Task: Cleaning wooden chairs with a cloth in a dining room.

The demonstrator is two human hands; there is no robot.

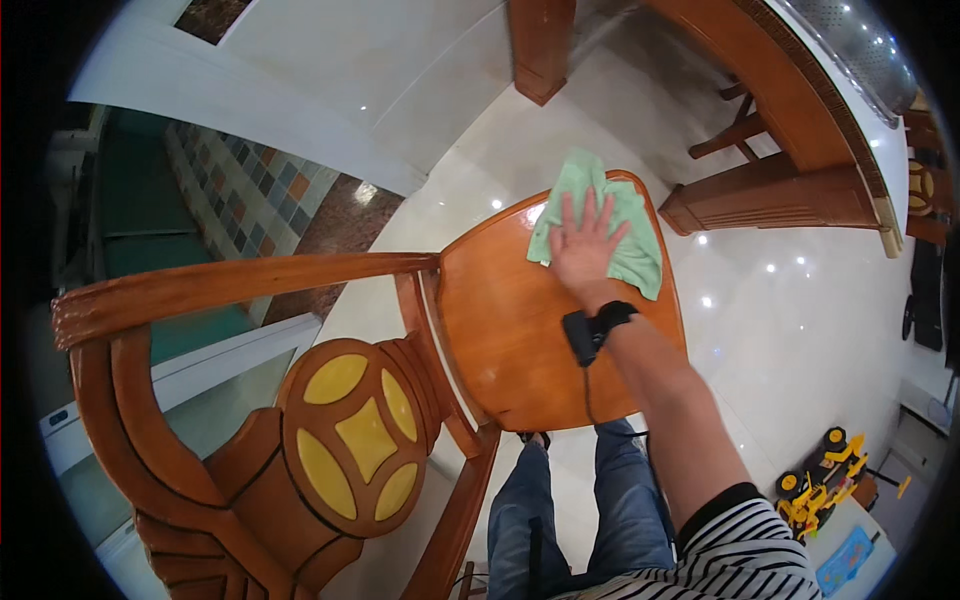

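My right hand [586,249] lies flat on a light green cloth [636,251], palm down with the fingers spread. Beneath the cloth is the far right part of a glossy wooden chair seat [510,322]; part of the cloth reaches over the seat's rim. A black strap with a small black box [581,339] and a cable is on my right wrist. The carved chair back [247,465], with yellow inlays, stands at the lower left. My left hand is out of view.
A wooden table [806,112] with thick legs stands at the upper right, a stool partly under it. At the lower right is a yellow and black toy vehicle [821,484]. A white panel [360,82] rises beyond the chair. My legs are close to the seat's near edge.
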